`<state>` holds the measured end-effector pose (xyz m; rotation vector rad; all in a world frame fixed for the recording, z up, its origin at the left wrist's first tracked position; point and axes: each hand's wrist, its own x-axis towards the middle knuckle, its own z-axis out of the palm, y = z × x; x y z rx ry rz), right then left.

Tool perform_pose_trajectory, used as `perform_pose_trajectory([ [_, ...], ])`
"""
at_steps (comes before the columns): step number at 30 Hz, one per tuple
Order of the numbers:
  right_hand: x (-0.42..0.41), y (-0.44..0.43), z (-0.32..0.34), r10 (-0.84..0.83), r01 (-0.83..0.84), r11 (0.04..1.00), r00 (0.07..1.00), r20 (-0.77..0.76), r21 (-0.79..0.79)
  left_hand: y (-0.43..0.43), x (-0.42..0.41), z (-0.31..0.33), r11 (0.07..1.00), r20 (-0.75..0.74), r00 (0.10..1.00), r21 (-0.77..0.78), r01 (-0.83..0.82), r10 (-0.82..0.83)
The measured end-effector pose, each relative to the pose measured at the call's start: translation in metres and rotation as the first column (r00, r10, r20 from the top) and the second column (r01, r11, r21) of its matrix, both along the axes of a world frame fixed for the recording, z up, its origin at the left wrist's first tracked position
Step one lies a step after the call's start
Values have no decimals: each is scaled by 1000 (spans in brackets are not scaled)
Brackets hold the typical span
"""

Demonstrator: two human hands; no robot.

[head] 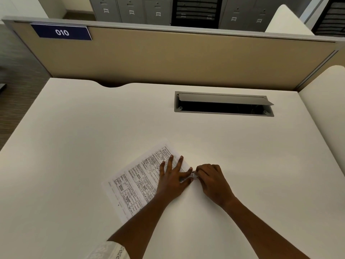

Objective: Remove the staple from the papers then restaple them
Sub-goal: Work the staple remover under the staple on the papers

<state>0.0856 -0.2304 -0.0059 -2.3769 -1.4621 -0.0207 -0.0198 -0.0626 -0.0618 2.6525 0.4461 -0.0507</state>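
A stack of printed papers lies slanted on the white desk, near its front edge. My left hand presses flat on the right part of the papers, fingers spread. My right hand is curled beside the papers' right corner, its fingertips pinching a small metallic piece at that corner. I cannot tell whether that piece is a staple or a small tool. No stapler is in view.
An open cable hatch with a raised grey flap sits in the desk's far right. A beige partition with a blue "010" label closes the back. Grey lockers stand behind it.
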Motion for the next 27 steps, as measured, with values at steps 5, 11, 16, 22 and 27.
perform_pose_trajectory([
  [5, 10, 3, 8, -108, 103, 994, 982, -157, -43, 1, 0, -3, 1000, 6, 1000, -16, -7, 7],
  [11, 16, 7, 8, -94, 66, 988, 976, -197, -141, 0, 0, -3, 1000, 1, 1000, -16, -3, 3],
  [16, 15, 10, 7, -84, 55, 989, 973, -217, -137, -1, -1, -2, 999, 26, 999, -47, -24, 25],
  [22, 14, 13, 7, -97, 64, 988, 966, -240, -139, -3, 0, 0, 1000, 19, 1000, 10, -16, 16],
  [27, 16, 16, 8, -124, 89, 988, 941, -315, -122, -4, 1, -1, 999, 18, 1000, 43, -19, 18],
])
